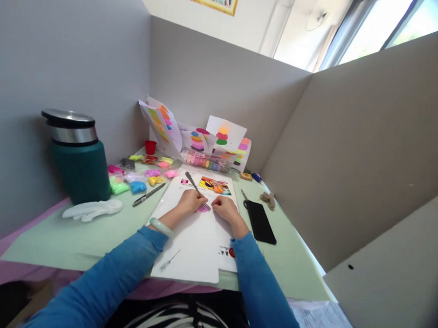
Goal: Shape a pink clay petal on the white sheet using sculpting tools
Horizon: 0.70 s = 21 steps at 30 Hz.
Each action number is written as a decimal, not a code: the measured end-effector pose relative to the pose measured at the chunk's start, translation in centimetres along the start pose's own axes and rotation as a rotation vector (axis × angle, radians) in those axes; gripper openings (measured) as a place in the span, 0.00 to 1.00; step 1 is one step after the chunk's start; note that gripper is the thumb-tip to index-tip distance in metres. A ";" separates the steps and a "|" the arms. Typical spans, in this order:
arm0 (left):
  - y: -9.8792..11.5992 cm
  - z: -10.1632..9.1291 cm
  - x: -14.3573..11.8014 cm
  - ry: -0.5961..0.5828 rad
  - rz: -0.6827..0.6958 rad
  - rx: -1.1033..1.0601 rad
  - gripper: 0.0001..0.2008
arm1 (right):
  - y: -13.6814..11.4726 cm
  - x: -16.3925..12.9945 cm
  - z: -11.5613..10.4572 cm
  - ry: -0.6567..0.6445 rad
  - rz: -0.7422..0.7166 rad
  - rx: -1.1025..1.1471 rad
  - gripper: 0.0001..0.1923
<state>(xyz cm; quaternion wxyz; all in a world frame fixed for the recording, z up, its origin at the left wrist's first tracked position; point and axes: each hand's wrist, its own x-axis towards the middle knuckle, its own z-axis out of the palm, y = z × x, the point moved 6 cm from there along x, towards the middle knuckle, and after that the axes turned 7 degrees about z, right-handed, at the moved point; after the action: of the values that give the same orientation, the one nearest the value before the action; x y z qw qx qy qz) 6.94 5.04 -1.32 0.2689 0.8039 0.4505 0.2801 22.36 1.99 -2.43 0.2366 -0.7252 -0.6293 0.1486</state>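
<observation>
On the white sheet (196, 236) at centre, a pink clay bit (202, 209) lies under a metal fork (197, 190) gripped by the left hand (190, 200); the right hand (224, 208), curled, presses beside it. Black phone (260, 221) at three o'clock, green flask (78, 159) at nine.

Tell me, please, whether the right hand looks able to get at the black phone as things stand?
Probably yes: the phone lies flat just right of the right hand, with only bare mat between. That hand is resting on the paper by the pink clay, apparently free.
</observation>
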 end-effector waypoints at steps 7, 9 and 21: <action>-0.6 -0.8 0.0 0.008 -0.095 0.104 0.13 | -0.1 0.0 -0.1 -0.004 0.002 0.011 0.08; -1.0 -1.2 0.0 0.014 -0.118 0.121 0.13 | 0.0 0.0 0.0 -0.003 0.001 0.012 0.08; -2.2 -2.3 -0.2 0.041 -0.159 0.056 0.14 | 0.1 0.1 0.0 -0.010 0.007 0.011 0.08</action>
<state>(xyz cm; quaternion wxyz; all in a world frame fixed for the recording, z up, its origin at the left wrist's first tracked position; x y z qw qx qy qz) 3.99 6.27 -1.26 0.2585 0.7670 0.5260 0.2613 22.46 2.11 -2.51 0.2367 -0.7255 -0.6270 0.1565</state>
